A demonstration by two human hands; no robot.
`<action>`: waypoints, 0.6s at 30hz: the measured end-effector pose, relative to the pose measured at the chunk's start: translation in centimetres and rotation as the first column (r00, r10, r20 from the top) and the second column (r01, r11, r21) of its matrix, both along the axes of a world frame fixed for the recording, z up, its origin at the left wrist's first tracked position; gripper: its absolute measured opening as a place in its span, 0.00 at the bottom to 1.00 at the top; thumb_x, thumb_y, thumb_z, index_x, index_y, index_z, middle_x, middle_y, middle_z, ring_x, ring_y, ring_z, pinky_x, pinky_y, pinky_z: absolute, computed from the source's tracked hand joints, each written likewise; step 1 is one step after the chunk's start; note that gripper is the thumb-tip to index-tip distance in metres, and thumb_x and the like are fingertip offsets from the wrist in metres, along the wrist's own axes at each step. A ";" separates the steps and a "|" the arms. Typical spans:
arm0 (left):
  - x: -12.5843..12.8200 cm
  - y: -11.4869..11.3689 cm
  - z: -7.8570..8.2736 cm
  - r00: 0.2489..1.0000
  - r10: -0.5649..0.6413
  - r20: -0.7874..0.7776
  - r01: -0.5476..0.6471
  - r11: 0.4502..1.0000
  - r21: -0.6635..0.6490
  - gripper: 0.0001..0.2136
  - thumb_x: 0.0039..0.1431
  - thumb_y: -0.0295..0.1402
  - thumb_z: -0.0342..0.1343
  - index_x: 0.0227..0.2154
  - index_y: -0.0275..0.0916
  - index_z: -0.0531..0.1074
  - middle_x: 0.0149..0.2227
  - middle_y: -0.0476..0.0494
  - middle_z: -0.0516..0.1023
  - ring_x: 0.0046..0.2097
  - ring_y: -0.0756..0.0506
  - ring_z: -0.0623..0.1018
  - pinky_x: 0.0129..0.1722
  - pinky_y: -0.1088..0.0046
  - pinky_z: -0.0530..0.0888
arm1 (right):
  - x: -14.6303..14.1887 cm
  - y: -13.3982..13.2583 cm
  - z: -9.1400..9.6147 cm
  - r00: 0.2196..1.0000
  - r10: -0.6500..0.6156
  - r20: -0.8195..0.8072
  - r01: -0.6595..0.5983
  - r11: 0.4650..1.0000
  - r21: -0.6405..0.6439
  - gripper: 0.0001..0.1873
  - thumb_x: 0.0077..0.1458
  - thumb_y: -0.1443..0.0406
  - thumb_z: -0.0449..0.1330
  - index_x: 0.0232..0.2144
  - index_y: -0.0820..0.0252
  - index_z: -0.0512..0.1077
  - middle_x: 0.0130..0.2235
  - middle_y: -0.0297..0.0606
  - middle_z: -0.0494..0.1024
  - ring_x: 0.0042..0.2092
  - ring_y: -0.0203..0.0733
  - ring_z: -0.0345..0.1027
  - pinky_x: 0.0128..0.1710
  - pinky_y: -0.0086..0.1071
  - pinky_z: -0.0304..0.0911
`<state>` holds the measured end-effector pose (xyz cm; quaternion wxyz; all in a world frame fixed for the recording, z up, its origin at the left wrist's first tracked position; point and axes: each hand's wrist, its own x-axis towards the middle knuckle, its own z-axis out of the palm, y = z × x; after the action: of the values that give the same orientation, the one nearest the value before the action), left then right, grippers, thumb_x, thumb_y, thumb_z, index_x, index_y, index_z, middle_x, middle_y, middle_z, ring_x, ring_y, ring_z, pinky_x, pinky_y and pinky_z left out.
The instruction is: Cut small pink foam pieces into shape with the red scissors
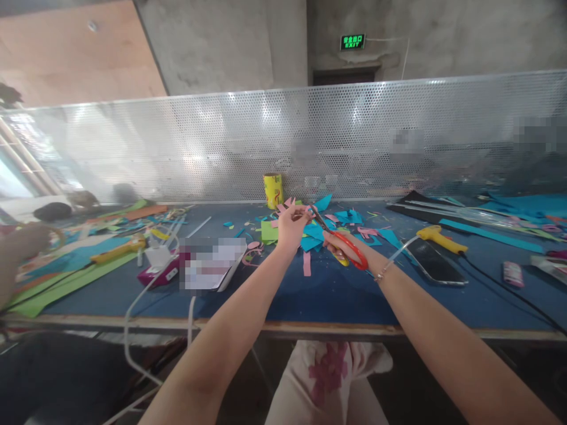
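Note:
My right hand (337,241) is wrapped round a pair of scissors (359,254) with red handles, its dark blades pointing up and to the left. Close to the blade tips, my left hand (294,223) pinches a small piece of pink paper (312,210), partly covered by the fingers. Beneath and around both hands lie blue paper scraps (312,237), a green paper piece (268,231) and a pink strip (307,264). Whether the blades are touching the pink piece is too small to tell.
A yellow can-like roll (273,190) stands by the perforated metal screen (221,147). To the right are a yellow glue gun (443,239) and a dark phone (436,262); to the left, a propped phone (217,265), a purple power strip (162,271) and another person's arm (18,254).

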<state>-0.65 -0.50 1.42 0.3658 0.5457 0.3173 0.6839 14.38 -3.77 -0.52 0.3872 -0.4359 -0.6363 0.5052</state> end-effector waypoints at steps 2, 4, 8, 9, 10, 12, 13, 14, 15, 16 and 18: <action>0.0 0.0 0.0 1.000 0.003 -0.002 -0.003 1.000 0.004 0.04 0.43 0.28 0.60 0.23 0.36 0.70 0.21 0.51 0.71 0.24 0.53 0.71 0.27 0.76 0.70 | -0.1 0.0 0.1 1.000 -0.019 0.004 0.019 1.000 -0.008 0.19 0.48 0.52 0.59 0.21 0.62 0.64 0.16 0.28 0.62 0.15 0.26 0.51 0.12 0.23 0.48; 0.0 0.1 0.0 1.000 0.000 -0.004 0.000 1.000 0.008 0.04 0.43 0.28 0.59 0.23 0.35 0.70 0.21 0.51 0.71 0.24 0.53 0.71 0.27 0.76 0.69 | -0.2 -0.1 0.1 0.999 -0.033 0.002 0.033 0.999 -0.016 0.19 0.48 0.53 0.59 0.21 0.63 0.64 0.16 0.28 0.62 0.14 0.25 0.50 0.12 0.23 0.47; -0.1 0.2 -0.1 1.000 -0.014 -0.004 0.014 1.000 0.008 0.04 0.43 0.29 0.60 0.23 0.35 0.71 0.20 0.51 0.70 0.24 0.53 0.70 0.27 0.77 0.69 | -0.3 0.0 0.1 0.999 -0.036 0.003 0.036 0.999 -0.029 0.19 0.49 0.52 0.59 0.21 0.63 0.64 0.16 0.29 0.62 0.14 0.25 0.51 0.12 0.23 0.48; -0.1 0.2 -0.1 1.000 -0.016 0.000 0.016 1.000 0.009 0.04 0.43 0.29 0.60 0.23 0.35 0.71 0.20 0.51 0.70 0.24 0.54 0.70 0.26 0.77 0.69 | -0.2 0.1 0.0 0.999 -0.031 0.006 0.031 0.999 -0.025 0.19 0.49 0.52 0.59 0.21 0.63 0.64 0.16 0.29 0.62 0.14 0.26 0.51 0.12 0.23 0.48; -0.1 0.2 -0.1 1.000 -0.019 0.005 0.018 1.000 0.009 0.04 0.42 0.29 0.60 0.23 0.35 0.71 0.20 0.51 0.70 0.24 0.54 0.70 0.26 0.77 0.69 | -0.2 0.1 -0.1 1.000 -0.024 0.008 0.024 1.000 -0.020 0.20 0.49 0.52 0.59 0.21 0.63 0.64 0.16 0.29 0.62 0.15 0.26 0.51 0.12 0.23 0.48; -0.1 0.2 -0.1 0.999 -0.030 0.020 0.030 1.000 0.003 0.05 0.42 0.30 0.60 0.23 0.35 0.71 0.21 0.51 0.71 0.24 0.54 0.71 0.26 0.77 0.69 | 0.0 0.2 -0.2 1.000 0.002 0.002 -0.002 1.000 -0.001 0.21 0.49 0.50 0.57 0.22 0.63 0.65 0.17 0.29 0.62 0.15 0.26 0.51 0.13 0.24 0.48; -0.1 0.2 -0.1 0.999 -0.038 0.031 0.038 0.999 -0.003 0.05 0.42 0.30 0.60 0.23 0.35 0.71 0.21 0.51 0.71 0.24 0.54 0.71 0.27 0.77 0.69 | 0.1 0.2 -0.3 1.000 0.023 -0.005 -0.023 1.000 0.008 0.21 0.49 0.49 0.56 0.22 0.62 0.65 0.17 0.29 0.62 0.15 0.26 0.51 0.13 0.24 0.49; -0.1 0.2 -0.1 0.998 -0.045 0.041 0.046 0.999 -0.008 0.05 0.42 0.30 0.61 0.23 0.35 0.71 0.21 0.50 0.71 0.24 0.54 0.71 0.27 0.77 0.70 | 0.2 0.2 -0.3 0.999 0.048 -0.015 -0.047 0.999 0.016 0.22 0.50 0.48 0.55 0.23 0.62 0.65 0.17 0.29 0.62 0.15 0.26 0.51 0.13 0.24 0.48; -0.1 0.2 -0.1 0.997 -0.052 0.050 0.052 0.999 -0.012 0.05 0.42 0.30 0.61 0.23 0.35 0.71 0.22 0.50 0.72 0.24 0.54 0.71 0.28 0.77 0.70 | 0.3 0.1 -0.3 0.997 0.070 -0.025 -0.070 0.997 0.020 0.22 0.50 0.47 0.54 0.24 0.62 0.65 0.17 0.29 0.62 0.15 0.27 0.51 0.13 0.24 0.48; 0.0 0.2 -0.1 0.997 -0.057 0.057 0.058 0.998 -0.014 0.06 0.42 0.31 0.61 0.23 0.35 0.71 0.22 0.50 0.72 0.25 0.54 0.72 0.28 0.77 0.70 | 0.4 0.1 -0.3 0.995 0.091 -0.036 -0.090 0.996 0.021 0.23 0.50 0.47 0.54 0.24 0.62 0.65 0.17 0.28 0.62 0.16 0.27 0.51 0.14 0.24 0.48; 0.0 0.2 -0.1 0.996 -0.063 0.062 0.064 0.998 -0.016 0.06 0.42 0.31 0.61 0.23 0.35 0.71 0.22 0.50 0.72 0.25 0.54 0.72 0.29 0.77 0.71 | 0.5 -0.1 -0.3 0.991 0.119 -0.057 -0.118 0.993 0.022 0.23 0.50 0.46 0.53 0.25 0.62 0.65 0.17 0.28 0.61 0.16 0.27 0.51 0.14 0.24 0.48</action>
<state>-0.68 -0.31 1.36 0.4020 0.5309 0.2943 0.6855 14.84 -3.87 -0.82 0.3787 -0.3790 -0.6541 0.5339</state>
